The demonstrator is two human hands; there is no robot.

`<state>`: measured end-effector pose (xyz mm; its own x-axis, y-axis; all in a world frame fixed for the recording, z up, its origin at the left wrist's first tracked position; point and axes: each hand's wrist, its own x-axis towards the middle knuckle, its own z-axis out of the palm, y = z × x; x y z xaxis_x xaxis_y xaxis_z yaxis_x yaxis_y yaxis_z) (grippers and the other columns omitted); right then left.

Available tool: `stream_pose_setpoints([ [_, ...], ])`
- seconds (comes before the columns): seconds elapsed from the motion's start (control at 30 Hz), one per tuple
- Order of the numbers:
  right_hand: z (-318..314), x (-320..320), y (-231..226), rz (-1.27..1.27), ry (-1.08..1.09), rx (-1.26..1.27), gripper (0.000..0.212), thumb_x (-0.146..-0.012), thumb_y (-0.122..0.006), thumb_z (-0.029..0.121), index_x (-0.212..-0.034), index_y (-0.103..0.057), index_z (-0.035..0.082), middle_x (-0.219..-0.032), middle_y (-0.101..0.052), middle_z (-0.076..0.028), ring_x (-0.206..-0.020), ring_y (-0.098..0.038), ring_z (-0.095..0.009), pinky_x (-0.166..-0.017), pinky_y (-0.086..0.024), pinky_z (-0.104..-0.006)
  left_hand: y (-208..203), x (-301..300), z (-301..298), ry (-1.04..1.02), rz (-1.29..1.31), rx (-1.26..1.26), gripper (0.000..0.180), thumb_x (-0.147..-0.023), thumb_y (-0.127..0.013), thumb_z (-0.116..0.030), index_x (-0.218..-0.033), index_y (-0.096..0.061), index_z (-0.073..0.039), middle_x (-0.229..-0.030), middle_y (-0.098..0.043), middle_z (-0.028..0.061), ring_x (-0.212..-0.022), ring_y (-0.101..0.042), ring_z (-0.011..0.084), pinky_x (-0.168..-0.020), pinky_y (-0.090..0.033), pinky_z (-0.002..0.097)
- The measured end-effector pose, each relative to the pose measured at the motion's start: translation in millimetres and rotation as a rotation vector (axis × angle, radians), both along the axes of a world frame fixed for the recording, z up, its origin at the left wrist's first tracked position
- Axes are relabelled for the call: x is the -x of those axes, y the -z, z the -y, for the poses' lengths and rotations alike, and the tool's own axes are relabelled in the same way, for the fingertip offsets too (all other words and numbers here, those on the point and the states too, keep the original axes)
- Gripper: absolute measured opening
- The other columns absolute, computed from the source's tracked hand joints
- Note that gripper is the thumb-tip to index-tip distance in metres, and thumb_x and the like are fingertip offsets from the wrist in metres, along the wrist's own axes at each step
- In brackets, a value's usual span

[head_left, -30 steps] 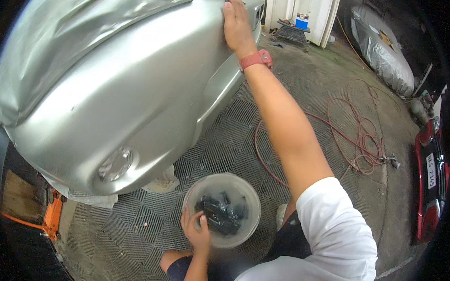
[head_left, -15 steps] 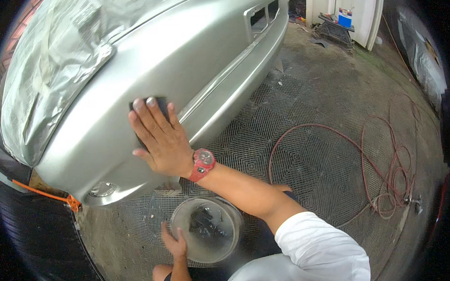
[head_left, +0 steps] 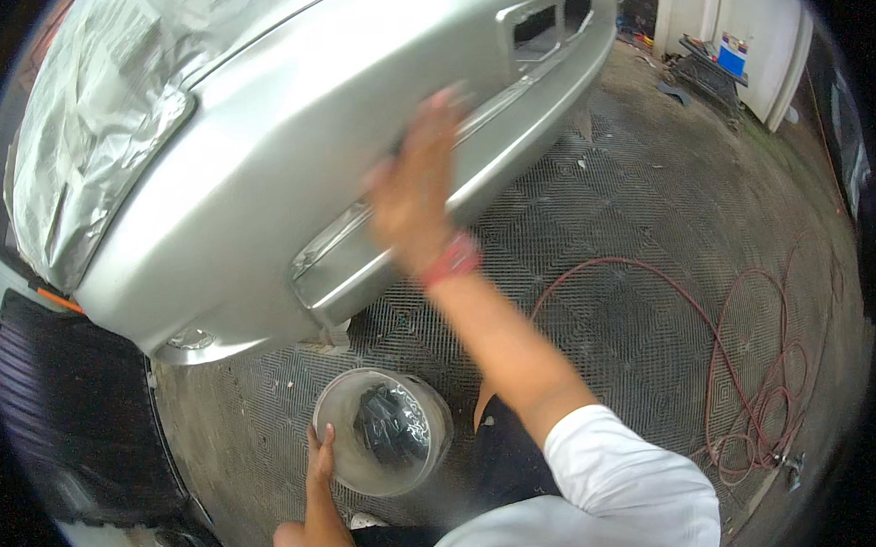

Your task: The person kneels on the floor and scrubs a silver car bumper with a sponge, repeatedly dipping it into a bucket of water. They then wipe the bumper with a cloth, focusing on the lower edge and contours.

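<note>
A silver car bumper (head_left: 251,174) fills the upper left. My right hand (head_left: 416,187), smeared by motion and wearing a red wristwatch (head_left: 454,257), presses against its face just above the long lower slot. A bit of a dark, flat pad (head_left: 401,143) peeks out under the fingers; most of it is hidden by the hand. Below, my left hand (head_left: 321,453) grips the left side of a round translucent bucket (head_left: 338,402), fingers at the rim. Inside the bucket, dark crumpled sheet-like material (head_left: 390,425) lies with a wet gleam.
Crinkled masking film (head_left: 95,121) covers the car above the bumper. A red hose (head_left: 650,266) curves over the ridged floor mat and lies coiled at the right (head_left: 766,397). A blue-and-white can (head_left: 732,56) stands on a dark stand at the back right. Black panels (head_left: 76,402) lie at left.
My right hand has swept to the right and upward across the bumper with the dark pad. My left hand has come onto the bucket's side, and the bucket appears tilted.
</note>
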<state>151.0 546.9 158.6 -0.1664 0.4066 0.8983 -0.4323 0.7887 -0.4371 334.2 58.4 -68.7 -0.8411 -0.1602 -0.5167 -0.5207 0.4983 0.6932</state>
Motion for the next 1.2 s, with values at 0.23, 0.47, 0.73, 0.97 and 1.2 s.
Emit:
stream_pose_setpoints([
  [0.23,107.4,-25.9,-57.9,0.137,-0.011,-0.37,0.078,-0.119,-0.042,0.051,-0.18,-0.02,0.008,-0.189,-0.012,-0.016,-0.174,-0.011,-0.039,-0.141,-0.006,-0.0565,-15.6,34.9,-29.1,0.146,-0.047,-0.004,0.121,-0.098,-0.077,-0.067,-0.176,-0.02,0.007,-0.179,-0.031,0.0325,-0.165,-0.034,0.045,-0.132,-0.034,0.0495],
  [0.47,-27.3,-14.4,-79.7,-0.037,0.088,-0.553,0.079,-0.106,-0.069,0.039,-0.172,-0.04,0.007,-0.173,-0.045,-0.022,-0.161,-0.041,-0.041,-0.135,-0.027,-0.058,23.0,44.2,-12.9,0.263,-0.193,0.21,0.118,-0.093,-0.075,-0.074,-0.172,-0.035,0.005,-0.173,-0.042,0.0321,-0.16,-0.044,0.0461,-0.131,-0.038,0.0512],
  [0.73,152.0,-36.6,-115.9,0.138,-0.022,-0.657,0.078,-0.107,-0.067,0.038,-0.169,-0.041,-0.002,-0.172,-0.046,-0.021,-0.164,-0.037,-0.038,-0.135,-0.025,-0.055,-1.2,32.0,-34.0,0.232,-0.143,0.233,0.115,-0.092,-0.067,-0.083,-0.174,-0.037,-0.008,-0.175,-0.042,0.0269,-0.162,-0.042,0.0435,-0.131,-0.038,0.0513],
  [0.97,241.5,-23.0,-124.9,0.116,-0.047,-0.902,0.075,-0.101,-0.072,0.038,-0.166,-0.052,0.008,-0.173,-0.045,-0.017,-0.162,-0.04,-0.037,-0.135,-0.027,-0.0549,-0.6,25.3,-33.7,0.187,-0.102,0.292,0.114,-0.092,-0.072,-0.077,-0.172,-0.036,-0.003,-0.169,-0.048,0.0275,-0.155,-0.05,0.0457,-0.126,-0.045,0.0539],
  [1.2,64.0,-40.3,-123.4,0.082,0.277,-0.749,0.07,-0.097,-0.073,0.024,-0.162,-0.053,0.003,-0.172,-0.045,-0.021,-0.162,-0.039,-0.038,-0.134,-0.028,-0.0571,22.3,32.5,-35.2,0.243,-0.324,0.274,0.111,-0.091,-0.077,-0.072,-0.168,-0.041,-0.001,-0.162,-0.054,0.0281,-0.147,-0.056,0.0478,-0.119,-0.049,0.0552],
])
